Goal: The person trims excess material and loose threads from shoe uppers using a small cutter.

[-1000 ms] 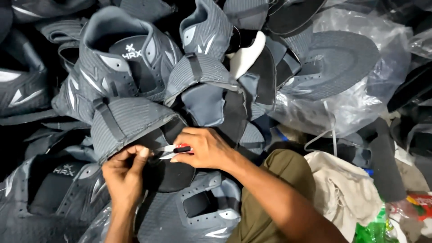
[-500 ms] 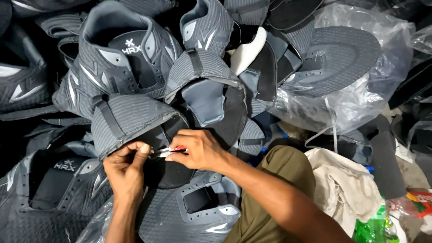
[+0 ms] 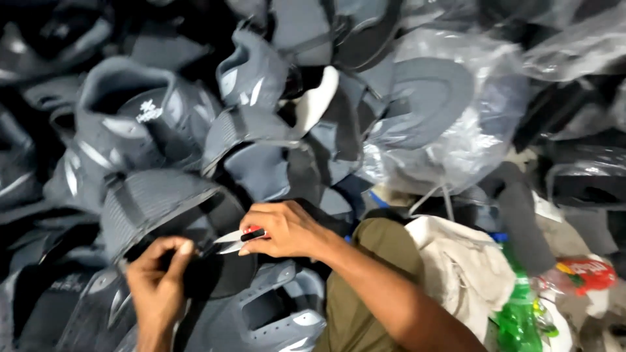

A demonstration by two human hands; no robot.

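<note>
Backdrop: heap of grey shoe uppers (image 3: 140,130) fills the frame, clear plastic bags (image 3: 450,124) of more parts at right, white cloth (image 3: 463,267) and green bottle (image 3: 518,313) lower right.
Work piece: 1 grey upper (image 3: 163,208) on top of the heap, directly in front of the person, its dark collar edge between both hands.
Left hand (image 3: 156,287): closed in a pinch, thumb and fingers clamped on the dark edge of the upper, pulling it taut.
Right hand (image 3: 283,228): closed around small thread snips (image 3: 235,240), red grip, 2 short blades pointing left toward the pinched edge.
Gap: blade tips just beside the left fingertips, near touching.
Risk 1: likely nick to the left fingers, since the blades close right next to the pinch.
Risk 2: could cut into the fabric instead of a loose thread; frame is motion-blurred, thread itself not visible.
Risk 3: heap underneath is soft and uneven, so the upper may shift mid-cut.
</note>
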